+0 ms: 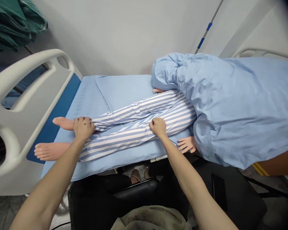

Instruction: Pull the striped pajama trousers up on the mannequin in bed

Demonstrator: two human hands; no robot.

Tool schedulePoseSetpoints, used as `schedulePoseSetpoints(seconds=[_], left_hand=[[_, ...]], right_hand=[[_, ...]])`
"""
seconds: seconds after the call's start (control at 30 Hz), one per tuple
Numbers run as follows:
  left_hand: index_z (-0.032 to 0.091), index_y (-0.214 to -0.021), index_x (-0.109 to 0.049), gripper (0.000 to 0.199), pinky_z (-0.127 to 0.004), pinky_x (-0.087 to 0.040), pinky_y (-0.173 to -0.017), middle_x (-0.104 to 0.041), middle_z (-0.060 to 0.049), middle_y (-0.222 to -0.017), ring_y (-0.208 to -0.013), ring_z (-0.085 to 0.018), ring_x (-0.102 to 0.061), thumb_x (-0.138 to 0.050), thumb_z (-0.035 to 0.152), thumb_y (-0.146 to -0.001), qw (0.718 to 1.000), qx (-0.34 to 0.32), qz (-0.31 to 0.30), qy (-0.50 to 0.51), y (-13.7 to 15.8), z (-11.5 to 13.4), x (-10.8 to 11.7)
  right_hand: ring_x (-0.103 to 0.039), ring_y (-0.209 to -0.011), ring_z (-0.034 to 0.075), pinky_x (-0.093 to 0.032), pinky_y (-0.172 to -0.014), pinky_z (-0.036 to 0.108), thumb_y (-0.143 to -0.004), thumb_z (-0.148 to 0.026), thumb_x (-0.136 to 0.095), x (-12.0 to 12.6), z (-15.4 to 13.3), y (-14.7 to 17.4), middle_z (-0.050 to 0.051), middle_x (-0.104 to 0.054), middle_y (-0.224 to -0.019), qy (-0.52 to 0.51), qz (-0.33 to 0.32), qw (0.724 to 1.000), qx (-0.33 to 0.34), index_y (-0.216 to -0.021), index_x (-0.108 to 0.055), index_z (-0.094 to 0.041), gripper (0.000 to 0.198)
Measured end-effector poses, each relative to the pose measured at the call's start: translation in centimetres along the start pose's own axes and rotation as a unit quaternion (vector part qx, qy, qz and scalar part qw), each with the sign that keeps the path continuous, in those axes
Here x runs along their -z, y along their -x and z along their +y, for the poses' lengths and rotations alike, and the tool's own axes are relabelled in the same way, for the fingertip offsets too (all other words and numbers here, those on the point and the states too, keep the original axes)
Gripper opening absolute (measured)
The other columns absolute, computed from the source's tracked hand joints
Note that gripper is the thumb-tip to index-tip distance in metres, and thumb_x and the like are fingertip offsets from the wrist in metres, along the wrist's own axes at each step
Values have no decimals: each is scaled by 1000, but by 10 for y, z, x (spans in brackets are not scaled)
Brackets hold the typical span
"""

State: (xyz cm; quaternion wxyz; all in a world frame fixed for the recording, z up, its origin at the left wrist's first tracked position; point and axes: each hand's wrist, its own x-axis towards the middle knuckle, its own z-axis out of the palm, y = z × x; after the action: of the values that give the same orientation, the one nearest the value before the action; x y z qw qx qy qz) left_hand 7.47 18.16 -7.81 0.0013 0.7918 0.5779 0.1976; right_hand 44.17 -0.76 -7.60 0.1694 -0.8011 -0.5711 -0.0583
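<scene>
A manikin lies on the bed in blue-and-white striped trousers (124, 138), its bare feet toward the left end. My left hand (83, 128) is closed over the ankle of its far leg, at the trouser hem, beside the far foot (63, 123). Curled into a fist, my right hand (158, 126) rests on the trousers around the near leg's knee or thigh and seems to grip the cloth; its fingertips are hidden. The near foot (51, 151) lies apart from both hands. A light blue cover (240, 105) hides the manikin's upper body, with a manikin hand (187, 144) showing below it.
The bed's footboard (31, 118) rises at the left, and a light blue sheet (91, 95) covers the mattress. Green cloth (14, 25) hangs at upper left. A pole (205, 35) with blue parts stands behind the bed. Black chairs (232, 188) are at the near side.
</scene>
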Motion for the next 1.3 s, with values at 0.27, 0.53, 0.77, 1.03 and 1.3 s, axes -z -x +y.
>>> schedulePoseSetpoints(seconds=[0.27,0.53,0.77,1.03,1.3], left_hand=[[23,-94,-64,27,-38,-48,-92,-70,-7,-96,-94,-25,-63,-47,33,-76,985,34,-54,162,54,25,21],[20,-100,-66,32,-37,-48,-88,-71,-10,-98,-94,-27,-65,-48,30,-75,976,64,-127,164,58,55,4],[21,-94,-67,25,-43,-46,-85,-70,-14,-99,-100,-34,-61,-50,30,-78,978,117,-154,74,62,65,-2],[20,-93,-68,27,-43,-44,-87,-68,-15,-98,-99,-33,-60,-45,29,-84,981,119,-133,70,69,68,-3],[19,-89,-67,24,-45,-43,-89,-68,-15,-96,-100,-34,-60,-48,32,-83,977,124,-139,100,67,68,-7]], right_hand=[[-56,-83,20,-30,-73,32,-84,-25,-50,-1,1,1,9,-68,-81,-4,14,1000,3,-75,-66,-16,20],[-56,-80,20,-29,-71,32,-84,-28,-49,0,2,2,7,-68,-79,11,19,1000,-4,-75,-66,-18,22],[-55,-82,23,-30,-71,32,-86,-29,-44,-1,4,3,10,-68,-84,25,4,1000,-12,-80,-67,-17,26],[-57,-84,24,-35,-73,31,-82,-26,-46,2,1,-8,11,-70,-88,26,-50,998,-35,-83,-69,-16,25],[-58,-83,20,-38,-76,30,-81,-22,-49,-36,-88,-46,8,-69,-88,-128,-125,982,68,-87,-66,-14,20]])
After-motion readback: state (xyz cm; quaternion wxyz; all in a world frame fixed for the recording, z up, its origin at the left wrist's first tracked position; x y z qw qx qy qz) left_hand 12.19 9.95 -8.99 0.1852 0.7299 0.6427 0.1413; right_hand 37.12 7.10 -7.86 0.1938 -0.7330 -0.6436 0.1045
